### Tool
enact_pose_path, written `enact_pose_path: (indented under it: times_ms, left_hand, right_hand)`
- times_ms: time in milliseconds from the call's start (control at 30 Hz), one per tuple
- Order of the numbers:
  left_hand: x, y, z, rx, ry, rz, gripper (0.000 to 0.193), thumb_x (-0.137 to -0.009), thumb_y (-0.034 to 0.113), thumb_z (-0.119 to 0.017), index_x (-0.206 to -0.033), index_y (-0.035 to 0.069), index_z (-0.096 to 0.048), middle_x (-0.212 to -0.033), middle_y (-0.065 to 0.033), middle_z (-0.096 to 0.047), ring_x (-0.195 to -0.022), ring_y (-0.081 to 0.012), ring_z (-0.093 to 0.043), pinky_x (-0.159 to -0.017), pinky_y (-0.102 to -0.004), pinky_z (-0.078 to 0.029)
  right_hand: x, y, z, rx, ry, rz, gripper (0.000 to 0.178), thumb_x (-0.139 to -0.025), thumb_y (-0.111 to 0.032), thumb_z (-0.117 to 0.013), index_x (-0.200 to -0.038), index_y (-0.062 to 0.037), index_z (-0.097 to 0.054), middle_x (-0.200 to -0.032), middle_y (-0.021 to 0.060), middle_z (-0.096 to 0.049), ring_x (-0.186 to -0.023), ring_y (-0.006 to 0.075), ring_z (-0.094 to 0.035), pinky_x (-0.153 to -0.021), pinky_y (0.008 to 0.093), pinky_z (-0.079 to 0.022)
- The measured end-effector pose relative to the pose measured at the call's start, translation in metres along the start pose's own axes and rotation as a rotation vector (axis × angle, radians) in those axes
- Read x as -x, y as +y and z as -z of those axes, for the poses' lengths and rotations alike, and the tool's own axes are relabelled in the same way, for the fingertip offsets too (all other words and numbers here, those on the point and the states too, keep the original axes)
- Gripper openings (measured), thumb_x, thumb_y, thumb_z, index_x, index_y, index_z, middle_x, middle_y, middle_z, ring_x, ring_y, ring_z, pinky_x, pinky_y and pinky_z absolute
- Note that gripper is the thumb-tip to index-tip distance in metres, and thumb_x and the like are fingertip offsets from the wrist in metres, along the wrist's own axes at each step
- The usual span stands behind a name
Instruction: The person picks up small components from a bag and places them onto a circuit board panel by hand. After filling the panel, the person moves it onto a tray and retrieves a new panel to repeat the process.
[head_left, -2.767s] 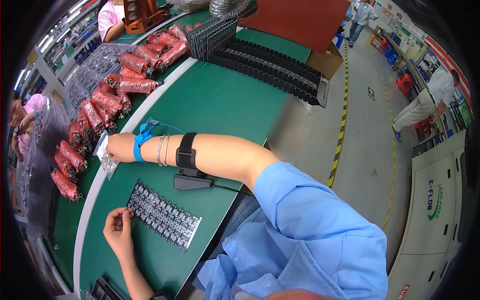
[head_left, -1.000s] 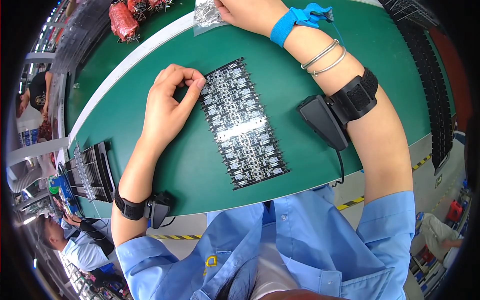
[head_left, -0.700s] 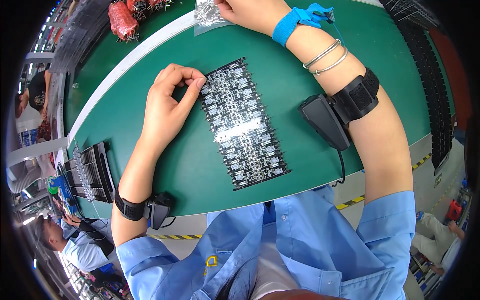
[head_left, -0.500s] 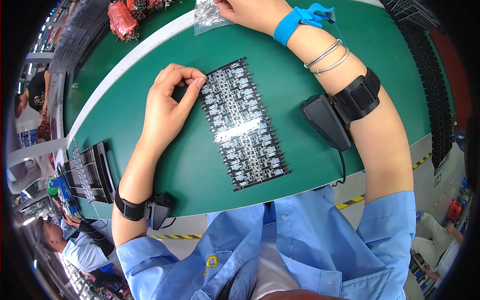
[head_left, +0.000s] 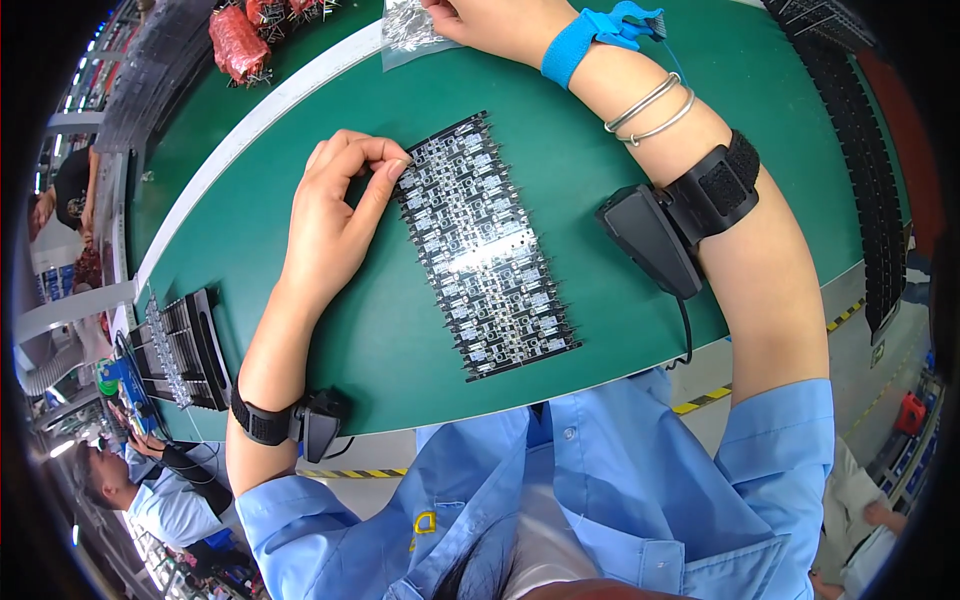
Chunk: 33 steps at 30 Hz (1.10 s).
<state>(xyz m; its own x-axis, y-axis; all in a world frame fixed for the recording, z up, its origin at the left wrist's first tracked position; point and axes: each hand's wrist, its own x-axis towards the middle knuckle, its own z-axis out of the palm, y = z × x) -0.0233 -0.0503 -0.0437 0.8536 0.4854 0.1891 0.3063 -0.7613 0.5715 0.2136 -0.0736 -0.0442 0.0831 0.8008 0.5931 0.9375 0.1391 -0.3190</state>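
A black circuit board panel (head_left: 470, 200), dense with small silvery parts and with pins along its long sides, lies at a slant on the green table. At its far left corner my left hand (head_left: 335, 205) is closed, thumb and forefinger pinching the edge. My right hand (head_left: 490, 25) reaches to the far side, partly cut off by the picture's top. Its visible fingers are curled over a clear plastic bag (head_left: 408, 38) of small metal pins; what they hold, if anything, is hidden.
Red-wrapped bundles with metal leads (head_left: 238, 45) lie at the far left, beyond a white strip (head_left: 240, 135). A black rack (head_left: 185, 350) stands at the left edge of the green table (head_left: 620, 330). A black slotted rail (head_left: 860, 170) runs along the right. A person (head_left: 165, 500) sits at lower left.
The picture has shifted slightly. My left hand keeps its pinch at the panel's corner, and my right hand remains at the bag of pins.
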Motion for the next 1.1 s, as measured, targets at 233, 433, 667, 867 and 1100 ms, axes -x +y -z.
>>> enact_pose_path:
  times_ms: [233, 433, 667, 867, 1100]
  left_hand:
    - [-0.001, 0.002, -0.001, -0.003, 0.014, -0.016, 0.009, -0.087, 0.009, -0.06, -0.09, 0.0, -0.06, -0.086, -0.0055, -0.056, -0.081, -0.0165, -0.05, -0.075, -0.0267, -0.041]
    - [0.0, 0.003, -0.006, -0.035, 0.079, -0.05, 0.007, -0.084, 0.009, -0.063, -0.087, 0.003, -0.061, -0.084, -0.0057, -0.057, -0.077, -0.02, -0.052, -0.073, -0.0307, -0.043]
    - [-0.002, 0.007, -0.002, -0.21, 0.094, -0.206, 0.009, -0.078, 0.006, -0.065, -0.087, 0.005, -0.062, -0.085, -0.0058, -0.057, -0.075, -0.0224, -0.056, -0.066, -0.0324, -0.046]
    - [0.005, 0.009, 0.009, -0.468, 0.115, -0.44, 0.019, -0.074, 0.004, -0.066, -0.092, 0.006, -0.063, -0.087, -0.005, -0.058, -0.073, -0.0235, -0.058, -0.063, -0.0349, -0.047]
    - [0.016, 0.009, 0.012, -0.557, 0.025, -0.472, 0.034, -0.075, 0.003, -0.064, -0.108, 0.003, -0.061, -0.096, -0.0092, -0.056, -0.084, -0.0255, -0.058, -0.074, -0.0361, -0.049]
  right_hand:
    - [0.001, 0.001, 0.0, -0.002, -0.006, -0.01, 0.011, -0.079, -0.013, -0.055, -0.08, -0.0019, -0.056, -0.073, 0.0198, -0.061, -0.07, 0.0363, -0.062, -0.062, 0.046, -0.05]
    - [0.0, 0.002, -0.003, -0.016, 0.021, -0.006, 0.012, -0.079, -0.014, -0.054, -0.078, -0.0015, -0.056, -0.074, 0.0207, -0.061, -0.071, 0.0375, -0.061, -0.063, 0.0465, -0.05]
    - [-0.003, 0.009, -0.01, 0.0, 0.111, 0.032, 0.012, -0.078, -0.013, -0.058, -0.08, -0.0011, -0.06, -0.076, 0.016, -0.064, -0.071, 0.0309, -0.064, -0.062, 0.0396, -0.052]
    - [-0.004, 0.015, -0.017, -0.066, 0.163, 0.075, 0.013, -0.077, -0.014, -0.061, -0.083, -0.0024, -0.065, -0.081, 0.013, -0.066, -0.074, 0.0283, -0.065, -0.065, 0.0371, -0.053]
    - [-0.001, -0.008, 0.012, -0.562, 0.053, -0.126, 0.017, -0.083, -0.016, -0.063, -0.091, -0.0014, -0.064, -0.081, 0.0078, -0.068, -0.068, 0.0142, -0.065, -0.061, 0.0282, -0.051]
